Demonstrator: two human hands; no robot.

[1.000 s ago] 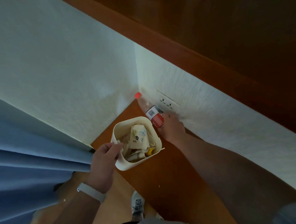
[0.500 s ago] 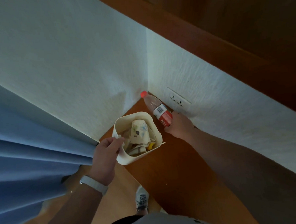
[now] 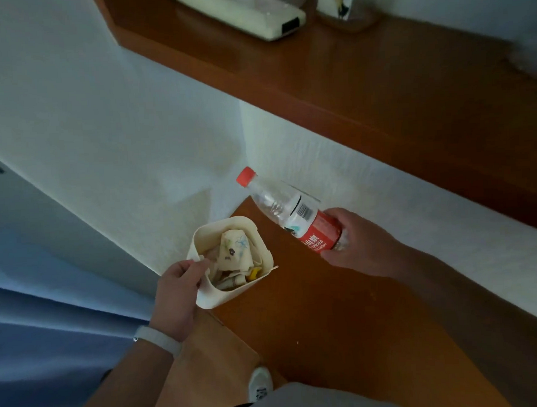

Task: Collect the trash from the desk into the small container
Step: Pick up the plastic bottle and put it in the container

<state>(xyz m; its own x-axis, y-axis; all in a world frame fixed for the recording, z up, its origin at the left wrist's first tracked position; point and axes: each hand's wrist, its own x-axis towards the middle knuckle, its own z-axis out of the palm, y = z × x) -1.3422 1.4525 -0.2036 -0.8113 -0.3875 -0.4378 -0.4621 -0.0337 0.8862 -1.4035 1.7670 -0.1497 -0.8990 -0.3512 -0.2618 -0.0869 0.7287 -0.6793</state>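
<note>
I saw right hand (image 3: 358, 245) wrapped round base of bottle (image 3: 292, 213), frame centre-right. Bottle slanted, red cap toward upper left, just right of container (image 3: 217, 297) (crowded with scraps (image 3: 234, 251)). Left hand (image 3: 178, 289) gripped container's left rim. My guess: cap-first entry.

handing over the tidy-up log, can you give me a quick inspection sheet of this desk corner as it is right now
surface: brown wooden desk, glossy, set into a wall corner
job's things: cream small container at the desk's edge, holding a crumpled paper cup and other scraps; plastic bottle, red cap, tilted toward the corner
clutter: cream device and patterned cup on the upper shelf
hands: left hand grips the container's rim; right hand holds the bottle's lower end
cables: nothing seen
surroundings: white walls, blue curtain at left, shoe below
</note>
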